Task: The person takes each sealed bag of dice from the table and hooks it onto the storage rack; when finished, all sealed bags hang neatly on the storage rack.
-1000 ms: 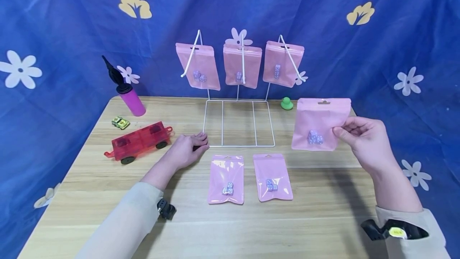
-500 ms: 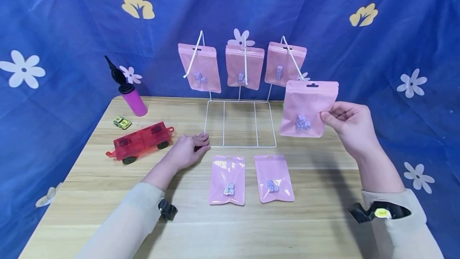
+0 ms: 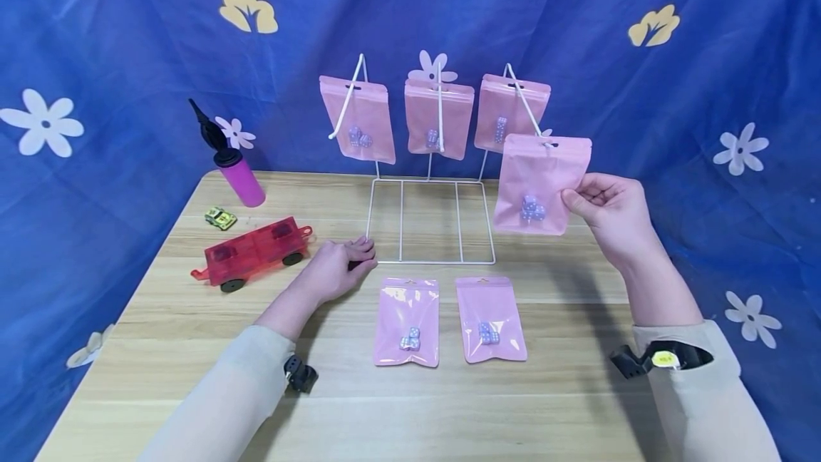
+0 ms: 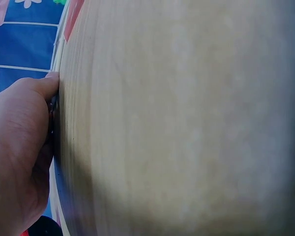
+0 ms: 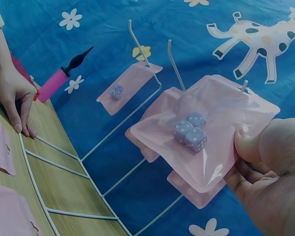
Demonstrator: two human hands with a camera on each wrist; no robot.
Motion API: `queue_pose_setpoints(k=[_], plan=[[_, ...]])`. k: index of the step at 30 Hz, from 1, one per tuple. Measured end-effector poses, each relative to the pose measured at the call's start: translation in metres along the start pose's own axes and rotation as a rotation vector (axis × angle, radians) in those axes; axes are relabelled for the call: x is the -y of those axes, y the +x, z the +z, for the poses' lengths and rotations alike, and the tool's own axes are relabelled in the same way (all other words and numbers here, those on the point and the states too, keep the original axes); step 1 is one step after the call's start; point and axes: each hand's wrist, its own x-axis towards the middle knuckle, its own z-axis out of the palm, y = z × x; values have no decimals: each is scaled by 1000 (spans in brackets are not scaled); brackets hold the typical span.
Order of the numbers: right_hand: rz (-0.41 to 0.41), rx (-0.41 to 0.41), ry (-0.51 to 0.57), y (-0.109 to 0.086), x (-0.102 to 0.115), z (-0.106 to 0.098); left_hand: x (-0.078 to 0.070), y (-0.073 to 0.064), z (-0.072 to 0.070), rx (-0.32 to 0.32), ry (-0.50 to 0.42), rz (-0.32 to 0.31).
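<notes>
My right hand point(image 3: 612, 216) pinches the right edge of a pink zip bag point(image 3: 522, 180) with pale purple dice point(image 5: 191, 132) inside. The bag is raised before the right arm of a white wire display rack point(image 3: 436, 262). In the right wrist view, that arm's tip point(image 5: 245, 85) shows at the bag's top end, by the hanging hole. My left hand point(image 3: 336, 269) holds the rack's front left corner between thumb and fingers. Three pink bags of dice hang on the rack: a left bag point(image 3: 359, 109), a middle bag point(image 3: 422, 116) and a right bag point(image 3: 497, 102), partly covered.
Two more dice bags lie before the rack, a left one point(image 3: 398, 312) and a right one point(image 3: 500, 305). To the left are a red toy wagon point(image 3: 253, 252), a small green-yellow toy car point(image 3: 221, 218) and a magenta hand pump point(image 3: 244, 180). A blue curtain point(image 3: 577, 13) hangs behind.
My right hand has carried the bag left and upward, from beside the rack to the right arm's tip. The bag now hides the green duck. My left hand has stayed at the rack's corner.
</notes>
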Motion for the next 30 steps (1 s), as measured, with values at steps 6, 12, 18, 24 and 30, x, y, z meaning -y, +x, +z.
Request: queue_pose_setpoints(k=[6,12,18,24,30], plan=[[25,-3,-6,9,-7,1,0,0,0,-9,-6,4],[54,-18,-41,22,-11,4,-1,0,0,-6,-2,5],[66,-19,-23,35,-19,7,-1,0,0,-2,5,0],[74,-44,-45,49,-26,11,-2,0,0,0,0,-17],[86,-53,-46,59,-32,12,-1,0,0,4,-1,-25]])
